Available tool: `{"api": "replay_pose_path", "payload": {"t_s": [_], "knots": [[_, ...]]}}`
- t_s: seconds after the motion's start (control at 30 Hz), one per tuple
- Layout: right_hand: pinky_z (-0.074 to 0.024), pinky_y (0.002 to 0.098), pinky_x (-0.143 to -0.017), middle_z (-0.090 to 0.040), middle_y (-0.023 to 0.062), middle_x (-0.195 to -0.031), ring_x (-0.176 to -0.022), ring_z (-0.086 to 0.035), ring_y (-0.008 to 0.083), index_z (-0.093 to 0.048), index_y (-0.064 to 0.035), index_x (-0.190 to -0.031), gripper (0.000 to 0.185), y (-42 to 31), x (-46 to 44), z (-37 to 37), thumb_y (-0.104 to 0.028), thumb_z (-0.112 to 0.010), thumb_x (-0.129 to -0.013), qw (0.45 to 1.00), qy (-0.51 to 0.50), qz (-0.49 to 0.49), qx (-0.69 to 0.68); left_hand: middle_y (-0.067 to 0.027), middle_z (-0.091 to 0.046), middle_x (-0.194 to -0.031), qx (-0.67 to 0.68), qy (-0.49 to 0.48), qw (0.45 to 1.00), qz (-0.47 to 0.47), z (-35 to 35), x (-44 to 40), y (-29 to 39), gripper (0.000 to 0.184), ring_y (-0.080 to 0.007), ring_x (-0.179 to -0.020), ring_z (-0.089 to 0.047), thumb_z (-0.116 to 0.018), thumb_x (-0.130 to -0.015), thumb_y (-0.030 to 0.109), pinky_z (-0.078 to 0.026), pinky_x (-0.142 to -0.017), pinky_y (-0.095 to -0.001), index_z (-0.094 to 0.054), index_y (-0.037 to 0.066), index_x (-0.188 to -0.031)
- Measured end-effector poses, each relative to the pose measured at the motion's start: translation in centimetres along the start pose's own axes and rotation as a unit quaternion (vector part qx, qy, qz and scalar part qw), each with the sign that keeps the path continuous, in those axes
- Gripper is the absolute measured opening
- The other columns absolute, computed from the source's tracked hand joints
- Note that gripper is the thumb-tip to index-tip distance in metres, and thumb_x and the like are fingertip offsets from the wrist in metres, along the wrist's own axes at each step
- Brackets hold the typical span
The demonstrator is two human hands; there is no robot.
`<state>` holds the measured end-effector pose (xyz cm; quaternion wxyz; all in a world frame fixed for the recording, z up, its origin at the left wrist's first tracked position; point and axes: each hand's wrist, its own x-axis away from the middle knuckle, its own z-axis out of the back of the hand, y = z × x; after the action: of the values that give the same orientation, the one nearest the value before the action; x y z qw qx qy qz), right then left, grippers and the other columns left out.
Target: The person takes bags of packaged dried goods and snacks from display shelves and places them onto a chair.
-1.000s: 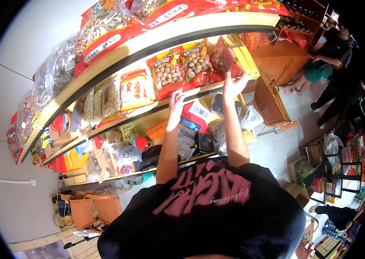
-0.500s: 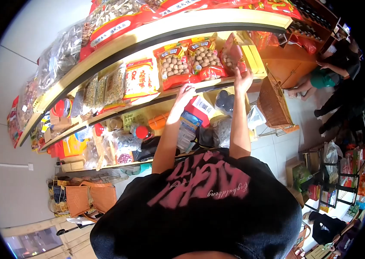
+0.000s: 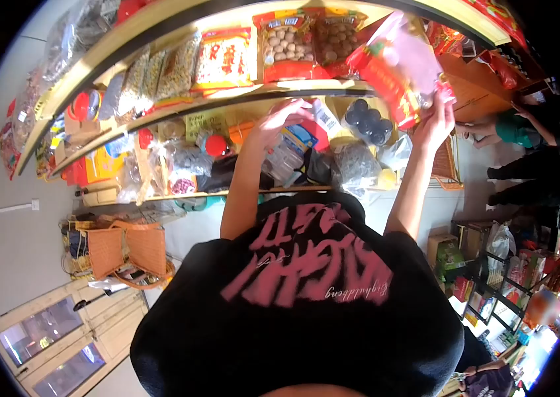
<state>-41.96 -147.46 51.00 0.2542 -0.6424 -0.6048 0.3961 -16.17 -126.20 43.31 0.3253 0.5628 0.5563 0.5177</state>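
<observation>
My right hand (image 3: pixel 436 122) grips the lower edge of a red printed food bag (image 3: pixel 392 86) with a pale pinkish panel. The bag is tilted, smeared by motion and held in front of the shelf; its contents cannot be made out. My left hand (image 3: pixel 285 114), empty with its fingers apart, hovers by the front edge of the shelf (image 3: pixel 214 99). Behind it on that shelf stand a red bag of round brown nuts or dried fruit (image 3: pixel 286 45) and a similar bag (image 3: pixel 337 40), partly shaded. Further left is a red and white bag (image 3: pixel 223 58).
Clear bags of grains (image 3: pixel 177 66) line the shelf's left part. Below lie a red-lidded jar (image 3: pixel 217 145), a pack of dark round things (image 3: pixel 367 122) and plastic bags. A wicker chair (image 3: pixel 128 251) stands at lower left. People in dark clothes (image 3: pixel 531 178) are at right.
My right hand has drawn the red bag off the shelf's right end, towards me and to the right. My left hand has come off the shelf edge and its fingers have spread.
</observation>
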Motion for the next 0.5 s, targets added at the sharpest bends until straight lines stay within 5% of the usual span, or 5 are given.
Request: {"api": "replay_pose_path", "payload": {"t_s": [0.07,0.17,0.2,0.33,0.5], "knots": [[-0.0332,0.0180,-0.053,-0.061,-0.0012,-0.075,-0.058,-0.046,0.0030,-0.062,-0.0046,-0.091,0.005,1.6,3.0,2.0,-0.009,-0.061,-0.088,0.994,-0.025,-0.097,0.049,-0.0121,-0.055,-0.126,0.068,-0.056,0.996,-0.016,-2.0,1.1,-1.0,0.048,-0.0189,-0.117,-0.052,-0.032,-0.100,0.042,-0.040,-0.098,-0.0336,-0.043,0.006,-0.130],[-0.0351,0.0201,-0.050,-0.057,-0.0017,-0.066,-0.055,-0.046,0.0052,-0.065,-0.0054,-0.088,0.013,4.7,8.9,4.7,-0.017,-0.059,-0.090,0.950,-0.090,-0.217,0.204,-0.0105,-0.049,-0.133,0.337,0.021,0.940,0.046,-4.6,2.2,-6.7,0.051,-0.0259,-0.118,-0.051,-0.030,-0.099,0.043,-0.037,-0.104,-0.0426,-0.037,0.006,-0.134],[-0.0375,0.0217,-0.050,-0.059,0.0005,-0.067,-0.055,-0.049,0.0063,-0.065,-0.0062,-0.086,0.014,6.0,10.9,5.4,-0.018,-0.060,-0.090,0.941,-0.128,-0.233,0.207,-0.0114,-0.049,-0.131,0.448,-0.007,0.894,-0.026,-6.2,3.5,-7.2,0.043,-0.0278,-0.114,-0.054,-0.041,-0.099,0.029,-0.043,-0.100,-0.0436,-0.037,0.007,-0.136],[-0.0405,0.0220,-0.058,-0.060,-0.0012,-0.072,-0.063,-0.052,0.0069,-0.065,-0.0016,-0.093,0.017,11.7,15.5,10.2,-0.016,-0.056,-0.093,0.900,-0.216,-0.298,0.233,-0.0104,-0.053,-0.122,0.414,0.077,0.905,0.063,-6.0,6.3,-12.6,0.043,-0.0248,-0.110,-0.056,-0.056,-0.091,0.012,-0.048,-0.094,-0.0398,-0.041,0.005,-0.130],[-0.0470,0.0248,-0.064,-0.065,0.0033,-0.085,-0.069,-0.059,0.0109,-0.064,-0.0011,-0.108,0.026,16.1,17.1,12.5,-0.019,-0.056,-0.091,0.819,-0.244,-0.478,0.204,-0.0069,-0.057,-0.114,0.367,0.083,0.915,0.146,-2.2,8.0,-19.1,0.043,-0.0240,-0.105,-0.059,-0.063,-0.088,0.017,-0.053,-0.086,-0.0400,-0.045,0.008,-0.126]]}}
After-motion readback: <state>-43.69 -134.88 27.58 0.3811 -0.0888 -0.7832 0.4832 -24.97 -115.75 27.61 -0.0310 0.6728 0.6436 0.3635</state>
